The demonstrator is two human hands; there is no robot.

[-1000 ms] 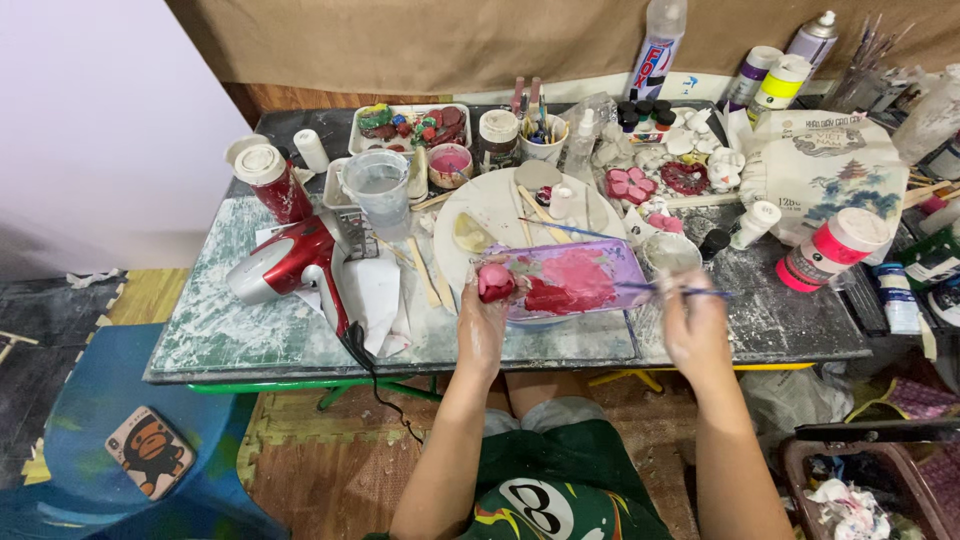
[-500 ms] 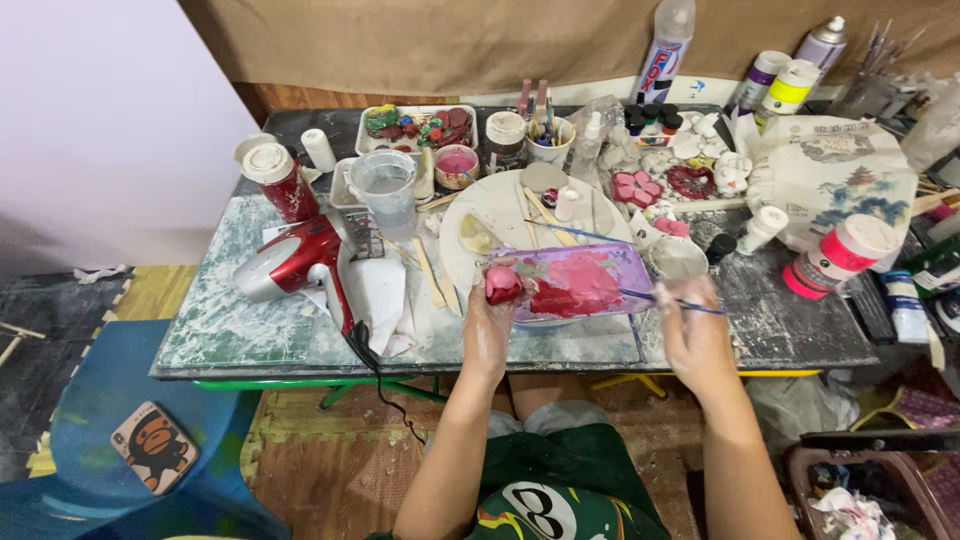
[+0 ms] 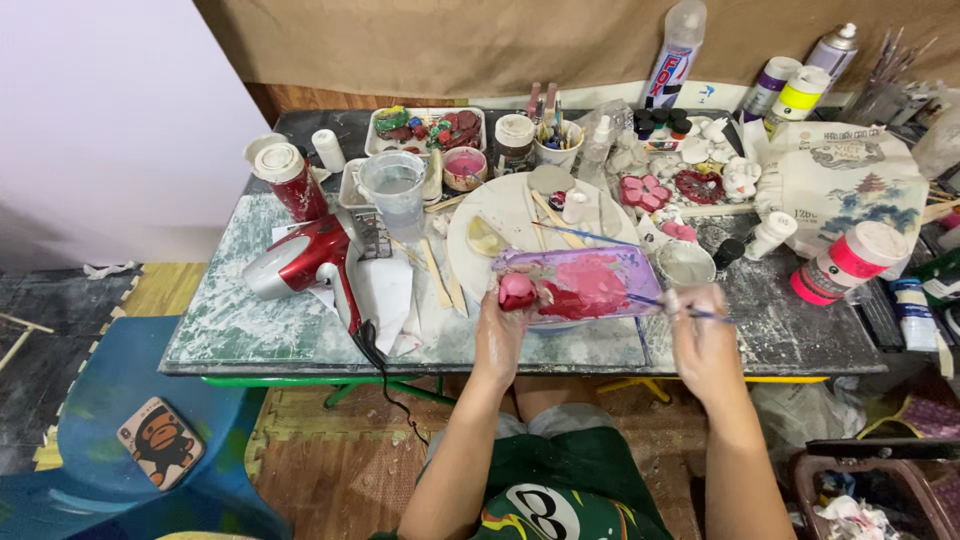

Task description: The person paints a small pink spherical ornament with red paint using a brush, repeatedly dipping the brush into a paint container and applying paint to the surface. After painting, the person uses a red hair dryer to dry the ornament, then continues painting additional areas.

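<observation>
Spanning mid-frame: paint-spattered table [image 3: 250, 330], cluttered. Red hair dryer [image 3: 300, 262] left of centre, clear measuring cup [image 3: 395, 188] above it. Rectangular palette [image 3: 590, 285], pink and red paint, at centre on the near table edge. Left hand [image 3: 500, 335] closed around a small pink-painted figurine [image 3: 517, 291] at the palette's left end. Right hand [image 3: 705, 340] pinches a thin paintbrush [image 3: 680, 307], tip towards the palette's right edge.

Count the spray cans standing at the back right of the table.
3. A white spray can by the brown backdrop, a purple-banded can right of it, and a silver-topped can further right. More may be hidden in the clutter.
</observation>
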